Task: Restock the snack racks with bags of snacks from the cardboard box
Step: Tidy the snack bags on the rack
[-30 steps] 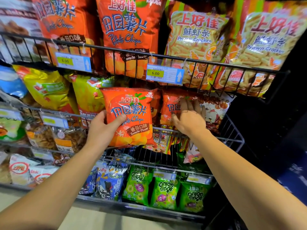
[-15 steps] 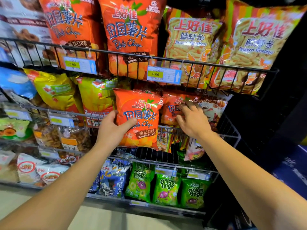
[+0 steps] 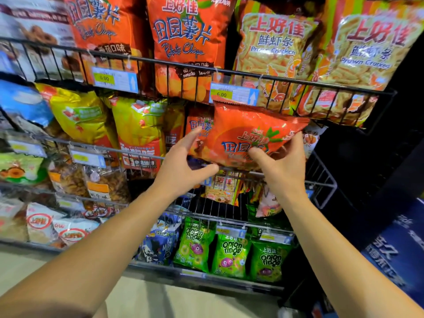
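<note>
A black wire snack rack [image 3: 241,73] fills most of the view, its tiers stepping down toward the floor. On the top tier stand the largest bags: 2 orange potato chip bags [image 3: 185,42] and, to their right, 2 yellow prawn cracker bags [image 3: 273,51], all upright behind the front rail. 2 price tags [image 3: 231,95] reading 6.00 clip onto that rail.

On the middle tier, yellow-green bags [image 3: 137,131] lean behind the wire at left. At right, a small orange chip bag [image 3: 250,134] sits tilted, its top tipped back under the top tier's rail, its lower edge at the middle tier's front wire [image 3: 321,180]. Another small orange bag [image 3: 197,127] stands just behind it on the left.

The right hand [image 3: 284,166] grasps the tilted bag at its lower right, thumb across the printed front and fingers curled up the right edge. The left hand [image 3: 183,161] is loose, fingers spread and relaxed; its fingertips reach the bag's left edge without closing on it, thumb below near the lower corner.

On the bottom tier stand 3 green onion rings bags [image 3: 231,253] side by side, with a blue bag [image 3: 160,244] just to their left.
</note>
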The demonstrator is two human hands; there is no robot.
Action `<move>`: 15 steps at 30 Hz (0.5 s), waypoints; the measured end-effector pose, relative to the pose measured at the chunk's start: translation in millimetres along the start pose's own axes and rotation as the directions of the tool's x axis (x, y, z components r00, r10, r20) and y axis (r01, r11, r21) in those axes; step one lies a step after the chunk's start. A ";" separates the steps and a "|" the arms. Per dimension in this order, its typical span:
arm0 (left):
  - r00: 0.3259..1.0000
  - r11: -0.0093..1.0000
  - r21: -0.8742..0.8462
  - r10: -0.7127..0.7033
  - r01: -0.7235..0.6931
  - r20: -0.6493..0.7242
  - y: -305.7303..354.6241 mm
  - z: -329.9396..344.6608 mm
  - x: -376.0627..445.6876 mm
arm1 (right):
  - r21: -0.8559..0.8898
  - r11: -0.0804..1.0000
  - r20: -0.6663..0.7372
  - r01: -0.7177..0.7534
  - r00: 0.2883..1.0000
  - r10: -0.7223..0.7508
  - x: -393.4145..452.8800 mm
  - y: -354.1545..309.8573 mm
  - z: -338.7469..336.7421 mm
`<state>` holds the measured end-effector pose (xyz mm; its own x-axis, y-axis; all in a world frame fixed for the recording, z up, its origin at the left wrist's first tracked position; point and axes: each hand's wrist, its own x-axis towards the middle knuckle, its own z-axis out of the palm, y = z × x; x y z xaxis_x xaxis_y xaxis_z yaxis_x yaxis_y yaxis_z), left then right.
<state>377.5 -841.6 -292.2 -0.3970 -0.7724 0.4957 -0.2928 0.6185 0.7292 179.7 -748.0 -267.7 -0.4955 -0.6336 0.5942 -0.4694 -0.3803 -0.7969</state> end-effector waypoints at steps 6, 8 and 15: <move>0.976 0.659 0.751 -0.191 0.048 0.105 -58.6 -3.2 -13.0 | -0.165 0.986 0.029 -0.028 0.999 0.033 1.0 17.9 24.1; 0.981 0.619 0.785 -0.155 0.002 0.119 -66.3 -2.8 -18.0 | -0.233 0.970 0.061 -0.065 0.995 0.081 5.9 28.6 38.5; 0.974 0.607 0.795 -0.168 -0.019 0.152 -71.9 -5.5 -18.7 | -0.410 0.899 0.162 -0.151 0.959 0.235 38.3 40.2 92.2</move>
<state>410.8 -872.4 -351.4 -0.4698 -0.8343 0.2884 -0.8611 0.5050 0.0581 209.2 -849.6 -287.1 -0.4670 -0.8054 0.3650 -0.6471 0.0300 -0.7618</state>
